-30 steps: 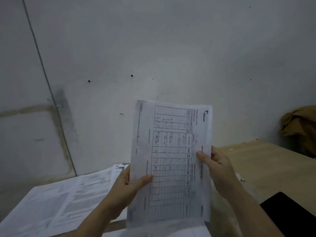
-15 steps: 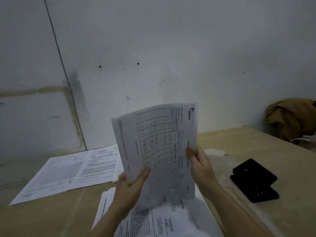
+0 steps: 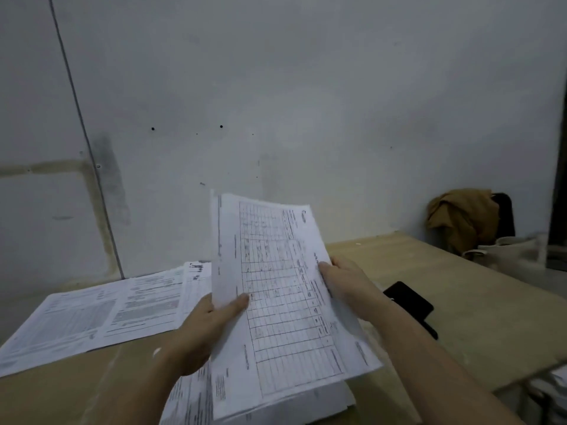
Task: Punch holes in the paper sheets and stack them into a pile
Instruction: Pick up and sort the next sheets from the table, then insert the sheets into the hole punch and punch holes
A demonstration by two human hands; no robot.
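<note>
I hold a few printed paper sheets [image 3: 276,289] with a table grid upright above the wooden table [image 3: 478,305]. My left hand [image 3: 208,326] grips their left edge, thumb on the front. My right hand [image 3: 346,283] grips the right edge. Under them lies a pile of sheets [image 3: 190,400] near the front edge. More printed sheets [image 3: 101,314] are spread flat on the table to the left. A black hole punch [image 3: 411,302] sits on the table just right of my right wrist, partly hidden by it.
A grey wall [image 3: 306,87] rises right behind the table. A brown cloth [image 3: 460,216] hangs over a dark chair at the far right, with a pale bag [image 3: 515,253] beside it. The table's right edge drops off near the lower right.
The held sheets have tilted, their top leaning left and the bottom swinging right and down toward the pile. The view has shifted, and the hole punch is now partly behind my right wrist.
</note>
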